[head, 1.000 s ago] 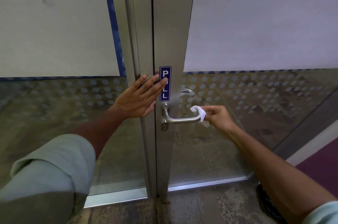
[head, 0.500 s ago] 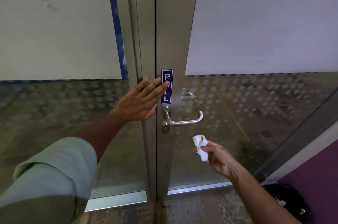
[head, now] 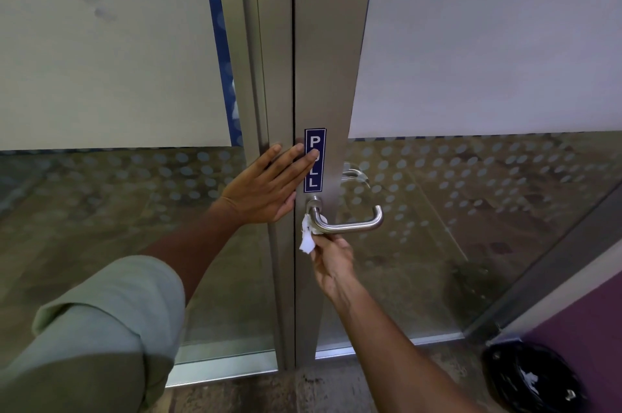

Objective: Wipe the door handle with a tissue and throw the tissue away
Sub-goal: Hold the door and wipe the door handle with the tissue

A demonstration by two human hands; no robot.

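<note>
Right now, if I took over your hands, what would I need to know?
Left hand: open, flat against the grey metal door frame, fingertips over the blue PULL sign.
Right hand: pinching the crumpled white tissue at the base of the silver lever door handle.
Done: tissue is on the handle.
Left: finish wiping, then drop the tissue in the black bin, bottom right.

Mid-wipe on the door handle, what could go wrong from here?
1. The tissue is a small crumpled wad pinched by the right hand at the root of the door handle; it could tear or slip out.
2. It sits only at the root; the outer bend may go unwiped.
3. The bin is low at the right, so a toss might miss.
</note>
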